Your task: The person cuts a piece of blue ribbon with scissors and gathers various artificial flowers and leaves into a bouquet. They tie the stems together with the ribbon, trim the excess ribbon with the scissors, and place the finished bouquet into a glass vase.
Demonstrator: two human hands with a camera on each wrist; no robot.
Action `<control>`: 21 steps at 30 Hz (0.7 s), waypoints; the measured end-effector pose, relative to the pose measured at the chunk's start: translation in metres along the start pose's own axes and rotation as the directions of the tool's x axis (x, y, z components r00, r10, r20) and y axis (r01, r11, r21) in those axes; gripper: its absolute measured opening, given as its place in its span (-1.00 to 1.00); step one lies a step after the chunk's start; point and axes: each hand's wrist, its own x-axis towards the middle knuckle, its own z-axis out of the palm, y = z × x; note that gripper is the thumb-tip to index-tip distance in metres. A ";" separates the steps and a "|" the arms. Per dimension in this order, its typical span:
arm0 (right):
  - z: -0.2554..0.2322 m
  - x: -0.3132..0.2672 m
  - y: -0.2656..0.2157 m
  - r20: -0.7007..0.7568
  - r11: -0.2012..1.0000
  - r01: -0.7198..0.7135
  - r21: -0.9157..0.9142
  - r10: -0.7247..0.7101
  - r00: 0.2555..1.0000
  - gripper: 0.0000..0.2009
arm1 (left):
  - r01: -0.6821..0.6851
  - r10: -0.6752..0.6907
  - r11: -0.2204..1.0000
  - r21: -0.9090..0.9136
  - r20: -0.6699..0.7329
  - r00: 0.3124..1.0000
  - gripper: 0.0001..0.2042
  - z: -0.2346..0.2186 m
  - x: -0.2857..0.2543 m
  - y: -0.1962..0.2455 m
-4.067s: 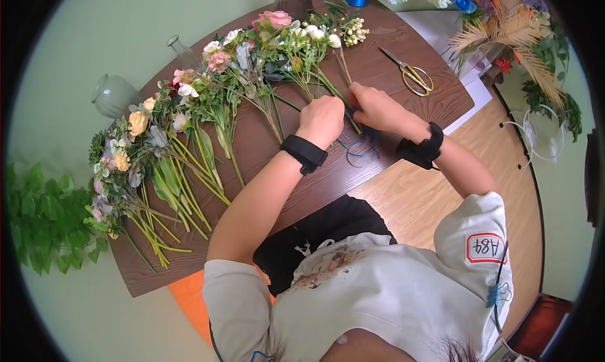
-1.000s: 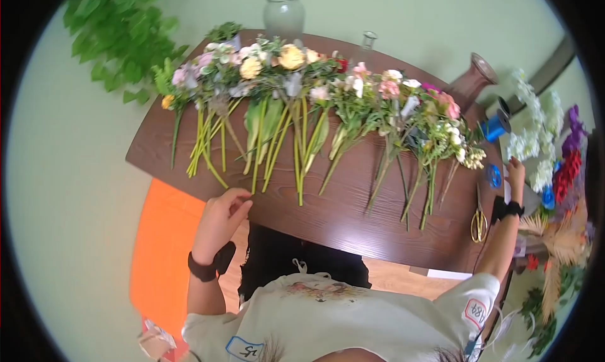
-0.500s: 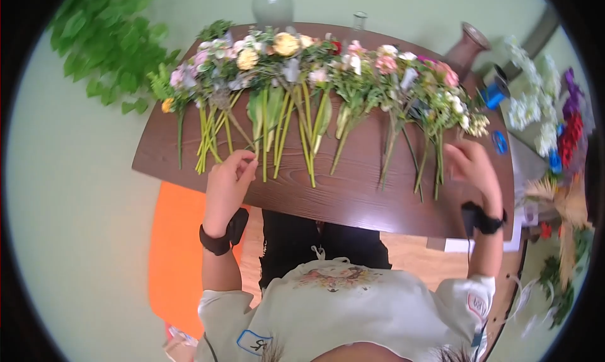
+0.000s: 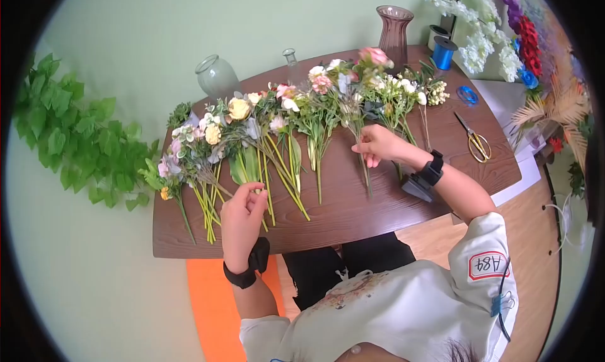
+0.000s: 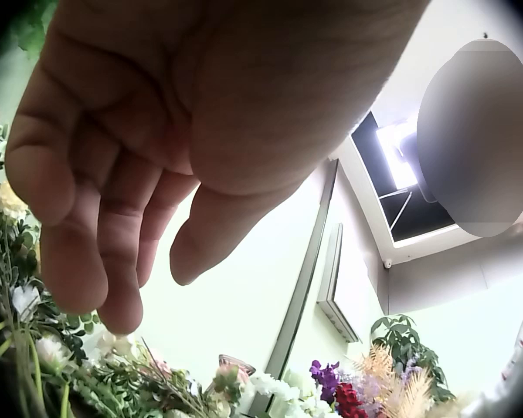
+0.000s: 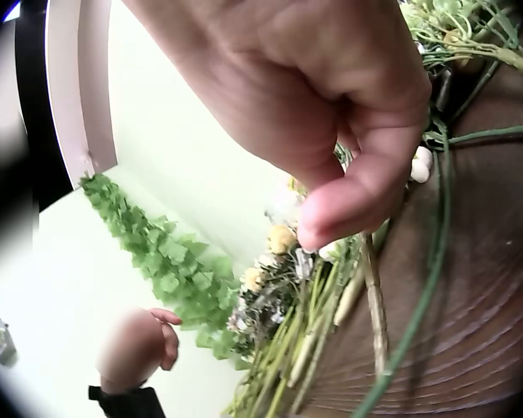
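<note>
In the head view my right hand (image 4: 378,146) pinches a stem (image 4: 367,178) between thumb and fingers, below a blurred pink flower (image 4: 375,57). The right wrist view shows the thumb and fingers (image 6: 357,196) closed at a brown stem (image 6: 375,305). My left hand (image 4: 242,220) hovers by the lower ends of green stems (image 4: 270,201), fingers loosely bent. Seen from the left wrist, that hand (image 5: 113,148) holds nothing. A row of artificial flowers (image 4: 239,109) lies along the table.
Glass vases stand behind the flowers: a greenish one (image 4: 217,77), a small one (image 4: 290,58) and a purple-brown one (image 4: 394,34). Scissors (image 4: 478,144), a blue ribbon loop (image 4: 467,95) and a blue spool (image 4: 443,54) are at the right of the wooden table (image 4: 403,207).
Since half a second ago my right hand has moved left over the row and taken hold of a stem. The left hand stays near the left stems, fingers loose. The head view has turned.
</note>
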 end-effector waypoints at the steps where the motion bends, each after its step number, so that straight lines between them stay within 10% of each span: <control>1: -0.001 -0.002 -0.003 -0.015 0.995 0.052 0.090 -0.050 0.999 -0.79 | -0.016 0.016 1.000 0.017 0.017 1.000 -0.86 0.001 0.003 0.001; 10: -0.047 -0.070 -0.040 -0.423 0.934 0.357 0.018 -0.316 0.849 -0.79 | -0.071 0.062 0.991 0.112 0.082 0.995 -0.86 0.007 0.026 -0.005; 16: -0.072 -0.104 -0.002 -0.540 0.958 0.281 0.054 -0.209 0.815 -0.78 | -0.093 0.036 0.975 0.201 0.268 0.963 -0.83 0.032 0.037 0.002; 21: -0.085 -0.125 0.013 -0.539 0.987 0.080 0.143 0.010 0.842 -0.79 | -0.399 0.099 0.802 0.445 0.560 0.822 -0.74 0.075 0.058 -0.010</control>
